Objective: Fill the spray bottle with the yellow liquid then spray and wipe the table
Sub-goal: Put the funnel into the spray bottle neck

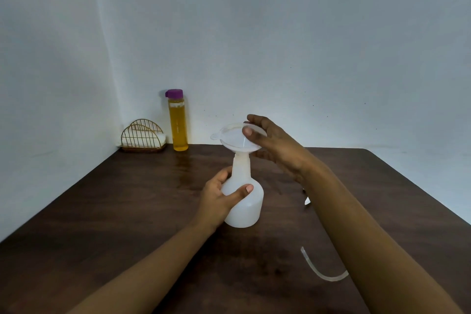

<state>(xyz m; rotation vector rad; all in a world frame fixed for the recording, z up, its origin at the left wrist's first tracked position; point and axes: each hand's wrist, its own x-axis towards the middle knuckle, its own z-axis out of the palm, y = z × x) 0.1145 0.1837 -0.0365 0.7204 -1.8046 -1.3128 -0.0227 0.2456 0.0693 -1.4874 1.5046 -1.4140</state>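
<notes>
A white translucent spray bottle (244, 201) without its sprayer head stands upright mid-table. My left hand (219, 196) grips its shoulder, thumb across the front. A clear plastic funnel (235, 139) sits in the bottle's neck. My right hand (275, 145) holds the funnel's right rim between thumb and fingers. A tall bottle of yellow liquid (178, 125) with a purple cap stands shut at the back left against the wall. The sprayer's clear dip tube (318, 269) curves on the table beside my right forearm; the sprayer head is mostly hidden behind that arm.
A gold wire napkin holder (142, 139) with white napkins stands in the back left corner, next to the yellow bottle. The dark wooden table (127, 211) meets walls at the back and left; its right edge runs diagonally at the right.
</notes>
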